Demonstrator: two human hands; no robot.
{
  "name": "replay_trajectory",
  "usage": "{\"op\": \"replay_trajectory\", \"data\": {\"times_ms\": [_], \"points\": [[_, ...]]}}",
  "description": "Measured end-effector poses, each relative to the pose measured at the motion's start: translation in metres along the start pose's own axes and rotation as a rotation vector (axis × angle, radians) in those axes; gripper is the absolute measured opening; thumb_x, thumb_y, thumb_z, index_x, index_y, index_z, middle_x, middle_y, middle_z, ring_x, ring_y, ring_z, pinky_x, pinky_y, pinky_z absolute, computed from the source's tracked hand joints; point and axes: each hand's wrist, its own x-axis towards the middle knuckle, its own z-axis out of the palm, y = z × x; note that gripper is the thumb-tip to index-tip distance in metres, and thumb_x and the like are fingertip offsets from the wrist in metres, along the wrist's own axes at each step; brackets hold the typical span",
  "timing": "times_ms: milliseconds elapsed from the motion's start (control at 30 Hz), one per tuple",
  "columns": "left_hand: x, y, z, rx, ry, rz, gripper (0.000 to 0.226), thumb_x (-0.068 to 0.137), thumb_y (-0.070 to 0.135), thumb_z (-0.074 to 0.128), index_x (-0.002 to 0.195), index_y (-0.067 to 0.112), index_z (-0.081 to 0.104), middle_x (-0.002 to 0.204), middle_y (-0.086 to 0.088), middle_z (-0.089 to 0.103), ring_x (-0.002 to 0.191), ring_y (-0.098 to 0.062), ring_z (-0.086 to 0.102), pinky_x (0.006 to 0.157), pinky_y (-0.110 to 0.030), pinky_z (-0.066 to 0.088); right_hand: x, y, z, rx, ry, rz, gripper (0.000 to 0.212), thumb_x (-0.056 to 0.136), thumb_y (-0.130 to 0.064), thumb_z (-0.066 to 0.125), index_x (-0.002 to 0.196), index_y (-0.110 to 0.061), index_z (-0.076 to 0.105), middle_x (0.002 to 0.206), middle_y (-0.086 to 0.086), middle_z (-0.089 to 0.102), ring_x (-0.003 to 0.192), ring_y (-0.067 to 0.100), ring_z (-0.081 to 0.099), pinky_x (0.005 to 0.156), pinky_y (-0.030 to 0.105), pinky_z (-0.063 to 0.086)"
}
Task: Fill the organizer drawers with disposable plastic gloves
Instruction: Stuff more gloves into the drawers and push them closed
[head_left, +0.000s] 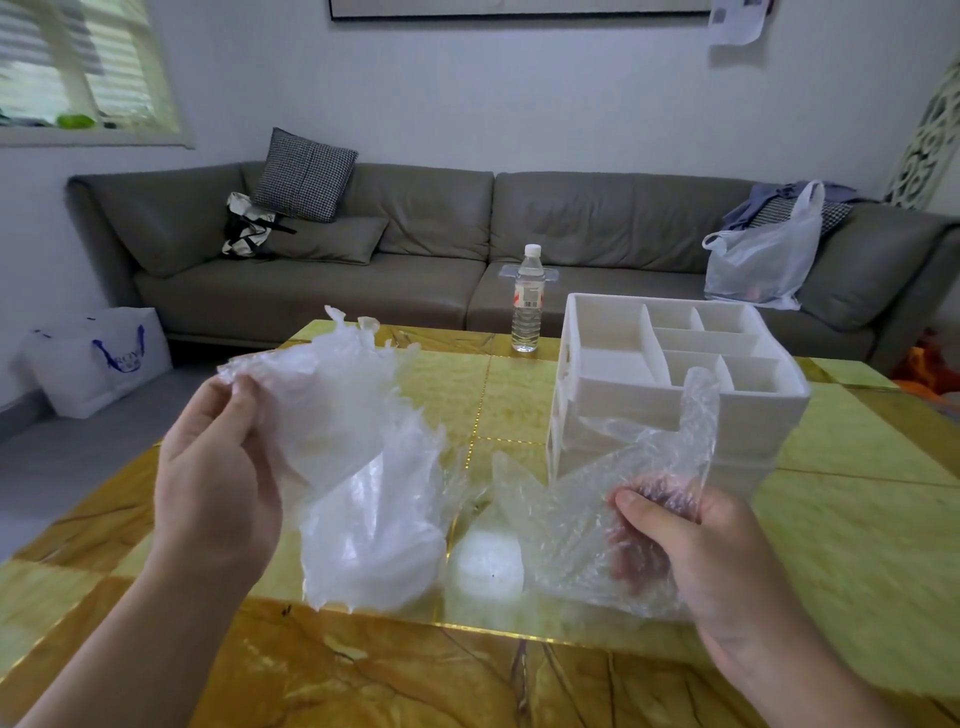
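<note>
Gold marble-look table (857, 545); white organizer (670, 395) at R-center, 1 unit, drawers at front look shut, top compartments bare. L hand (218, 467) pinches a bunch of clear gloves (353, 467), count unclear, above table center. R hand (691, 545) fingers curled round 1 crinkled glove (597, 519), just in front of organizer. Judgement: film v. light, limp, slippery, tears easily; take by cuff, bunch before stuffing. 1 water bottle (528, 301) behind.
</note>
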Motion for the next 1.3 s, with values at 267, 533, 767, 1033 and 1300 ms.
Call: {"op": "replay_trajectory", "data": {"times_ms": [267, 533, 767, 1033, 1300], "points": [[-0.046, -0.004, 0.035, 0.521, -0.258, 0.529, 0.023, 0.111, 0.019, 0.048, 0.100, 0.006, 0.064, 0.088, 0.002, 0.068, 0.075, -0.007, 0.060, 0.064, -0.024, 0.050, 0.004, 0.004, 0.005, 0.029, -0.037, 0.044, 0.012, 0.102, 0.001, 0.062, 0.096, 0.007, 0.071, 0.092, 0.019, 0.080, 0.072, 0.038, 0.078, 0.045, 0.034, 0.054], [-0.128, -0.072, 0.073, 0.969, -0.926, 0.984, 0.014, 0.094, 0.009, 0.067, 0.103, 0.019, 0.070, 0.122, 0.001, 0.069, 0.124, -0.018, 0.063, 0.102, -0.033, 0.051, -0.002, 0.007, 0.016, 0.465, -0.254, 0.322, 0.028, 0.103, -0.013, 0.050, 0.092, 0.003, 0.070, 0.077, 0.013, 0.066, 0.068, 0.019, 0.068, 0.063, 0.029, 0.051], [-0.132, -0.086, 0.078, 0.985, -0.812, 0.980, 0.008, 0.097, 0.012, 0.064, 0.095, 0.016, 0.071, 0.123, -0.001, 0.070, 0.128, -0.018, 0.062, 0.108, -0.036, 0.049, -0.004, 0.005, 0.006, 0.495, -0.364, 0.282, 0.041, 0.092, -0.021, 0.072, 0.122, 0.007, 0.073, 0.124, 0.031, 0.071, 0.106, 0.035, 0.075, 0.076, 0.033, 0.062], [-0.132, -0.061, 0.073, 0.809, -0.452, 0.344, 0.037, 0.083, 0.061, 0.069, 0.105, 0.034, 0.058, 0.110, 0.017, 0.060, 0.107, 0.001, 0.059, 0.089, -0.009, 0.043, 0.008, 0.001, 0.003, 0.271, 0.035, 0.152, 0.015, 0.097, -0.002, 0.066, 0.095, 0.001, 0.080, 0.096, 0.025, 0.079, 0.086, 0.039, 0.078, 0.090, 0.056, 0.060], [-0.114, -0.045, 0.083, 0.150, -0.549, -0.866, 0.029, 0.086, 0.014, 0.081, 0.114, 0.011, 0.080, 0.115, -0.019, 0.076, 0.106, -0.037, 0.074, 0.102, -0.053, 0.055, -0.010, -0.007, 0.008, 0.211, -0.132, 0.155, 0.025, 0.099, 0.001, 0.061, 0.087, -0.003, 0.083, 0.099, 0.026, 0.079, 0.093, 0.041, 0.078, 0.093, 0.056, 0.060]]}}
